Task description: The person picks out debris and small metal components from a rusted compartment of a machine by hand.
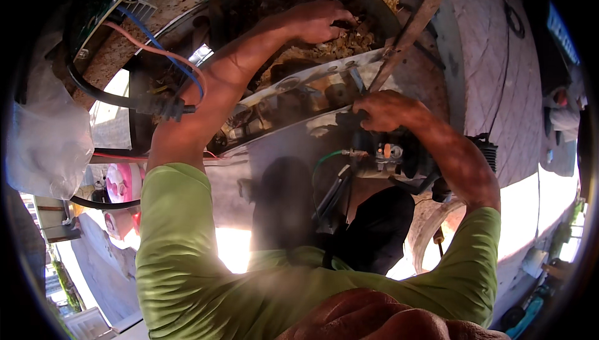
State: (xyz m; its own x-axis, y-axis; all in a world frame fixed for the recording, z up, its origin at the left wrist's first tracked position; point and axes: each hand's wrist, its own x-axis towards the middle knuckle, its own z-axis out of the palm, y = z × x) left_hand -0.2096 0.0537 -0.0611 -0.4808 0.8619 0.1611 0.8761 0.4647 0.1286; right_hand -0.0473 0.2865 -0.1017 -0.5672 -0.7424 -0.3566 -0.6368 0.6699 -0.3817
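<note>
Your left hand reaches far, arm extended, fingers curled down into the debris-filled rusty housing; whether it grips anything you cannot tell. Your right hand, elbow bent, clamps the dark power tool near its right edge.

A crumpled clear plastic bag is seen hanging at the far left, just below a green circuit board with red and blue wires trailing off it. A thick black cable is looped nearby. Lower left, a pink round thing is spotted, too blurred to identify.
</note>
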